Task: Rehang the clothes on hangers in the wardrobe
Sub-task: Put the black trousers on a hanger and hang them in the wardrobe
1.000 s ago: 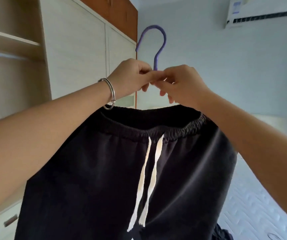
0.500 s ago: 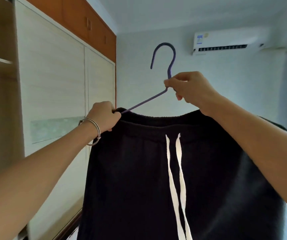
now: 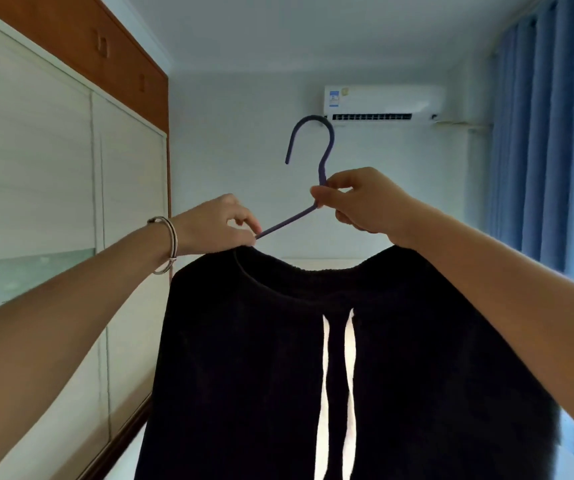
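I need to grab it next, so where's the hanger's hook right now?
In the head view, the hook is centre frame, just above the right hand, in front of the air conditioner.

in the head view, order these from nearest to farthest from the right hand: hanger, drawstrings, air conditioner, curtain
From the right hand:
1. Hanger: pinched in its fingers at the neck.
2. Drawstrings: below, down the front of the black shorts.
3. Air conditioner: high on the far wall.
The curtain, at right, is too close to call against the air conditioner.
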### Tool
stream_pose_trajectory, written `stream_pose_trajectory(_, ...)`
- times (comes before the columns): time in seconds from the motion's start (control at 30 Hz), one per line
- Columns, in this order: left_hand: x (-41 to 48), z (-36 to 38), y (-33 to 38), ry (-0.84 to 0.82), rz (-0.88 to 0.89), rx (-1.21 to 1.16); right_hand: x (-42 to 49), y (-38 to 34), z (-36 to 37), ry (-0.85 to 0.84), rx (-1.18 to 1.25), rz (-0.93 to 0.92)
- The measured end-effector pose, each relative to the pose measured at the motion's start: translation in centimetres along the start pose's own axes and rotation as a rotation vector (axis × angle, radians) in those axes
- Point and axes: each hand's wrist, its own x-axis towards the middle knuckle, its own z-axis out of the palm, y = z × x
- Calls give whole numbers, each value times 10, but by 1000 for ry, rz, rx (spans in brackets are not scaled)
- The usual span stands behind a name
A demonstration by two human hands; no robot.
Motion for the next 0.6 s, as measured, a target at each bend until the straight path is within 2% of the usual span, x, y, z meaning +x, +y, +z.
stream_pose_trajectory(0.1,14,4,35,-96,121,-56,0,2,4,55,-28,-27)
stream_pose_trajectory(0.23,24,16,54,-2,182,-246,-9,4,-18,-24,63,-16)
stream_pose_trajectory(0.37,27,18,44,94,114,-432,-28,35,-54,-180,-175,176)
stream_pose_trajectory(0.43,28,19,42,99,95,-455,-40,51,-58,-281,-56,244)
stream_pose_trajectory(0.53,25,18,40,57,99,-476,-51,64,-53,-353,236,178)
stream_pose_trajectory(0.6,24,16,38,48,101,-467,-50,67,-48,-408,275,161)
